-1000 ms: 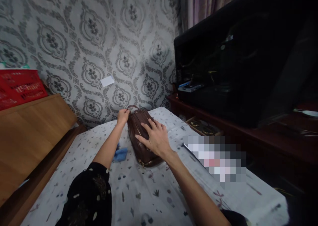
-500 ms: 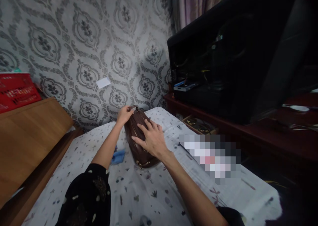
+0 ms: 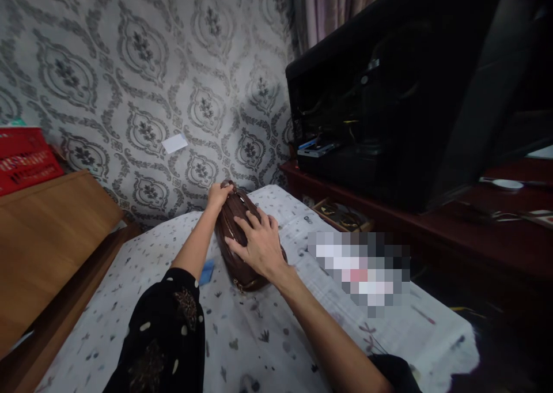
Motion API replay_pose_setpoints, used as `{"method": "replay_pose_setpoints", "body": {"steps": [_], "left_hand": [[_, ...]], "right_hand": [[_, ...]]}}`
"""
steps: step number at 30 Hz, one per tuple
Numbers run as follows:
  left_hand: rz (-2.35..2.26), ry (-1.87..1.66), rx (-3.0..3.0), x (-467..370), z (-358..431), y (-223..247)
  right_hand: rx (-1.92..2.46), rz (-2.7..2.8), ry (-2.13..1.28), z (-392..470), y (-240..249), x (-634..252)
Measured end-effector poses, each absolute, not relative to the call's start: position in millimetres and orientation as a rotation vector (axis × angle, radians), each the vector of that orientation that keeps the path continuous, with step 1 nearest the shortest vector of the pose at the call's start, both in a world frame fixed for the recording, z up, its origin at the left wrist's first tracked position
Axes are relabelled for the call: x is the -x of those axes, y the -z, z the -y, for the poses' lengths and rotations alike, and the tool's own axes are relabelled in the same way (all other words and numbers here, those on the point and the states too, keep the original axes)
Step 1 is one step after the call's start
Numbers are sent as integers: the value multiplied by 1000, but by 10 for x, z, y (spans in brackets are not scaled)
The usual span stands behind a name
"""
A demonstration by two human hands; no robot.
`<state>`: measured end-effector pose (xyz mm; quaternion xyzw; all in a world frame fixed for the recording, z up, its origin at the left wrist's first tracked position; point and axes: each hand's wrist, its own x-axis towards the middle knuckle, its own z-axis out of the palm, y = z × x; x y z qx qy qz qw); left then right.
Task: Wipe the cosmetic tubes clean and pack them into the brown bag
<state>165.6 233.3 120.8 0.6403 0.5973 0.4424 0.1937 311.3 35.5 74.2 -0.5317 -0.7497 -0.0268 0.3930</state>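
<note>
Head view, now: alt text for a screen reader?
Brown bag on a printed white sheet, left hand gripping its handle end, right hand spread on top. Blue item left of the bag; red basket far left, large black object right, patterned wall behind.

A white sheet (image 3: 268,358) with small printed motifs lies under 1 blue item (image 3: 206,272), partly hidden, and 1 pixelated patch (image 3: 358,272). Behind rises a grey damask-patterned wall (image 3: 205,64), bearing 1 white rectangle (image 3: 175,144). At left, 1 red openwork crate (image 3: 28,158) sits on a wooden panel (image 3: 56,226). At right, a big black unit (image 3: 401,105) stands on dark red furniture (image 3: 514,237), near a mauve curtain (image 3: 330,4).
</note>
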Motion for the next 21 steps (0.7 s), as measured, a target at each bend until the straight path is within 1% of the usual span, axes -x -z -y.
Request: {"method": "replay_pose_setpoints", "body": {"steps": [4,10,16,21], "left_hand": [[-1659,-1280,-1746,-1651,-2299,-1190],[-1519,-1275,-1729,-1643,-2135,-1205],[-1403,-1251,-1808,-1614,-2002,-1218],[-1405,-1264,-1909,-1463,-1948,-1265]], "right_hand": [[1336,1908,59,-361,-744,-3123],[1344,1895,85,-379,-726,-3119],[1356,1921,92,-403,-723,-3123],[1300,1911,71,-447,-673,-3161]]}}
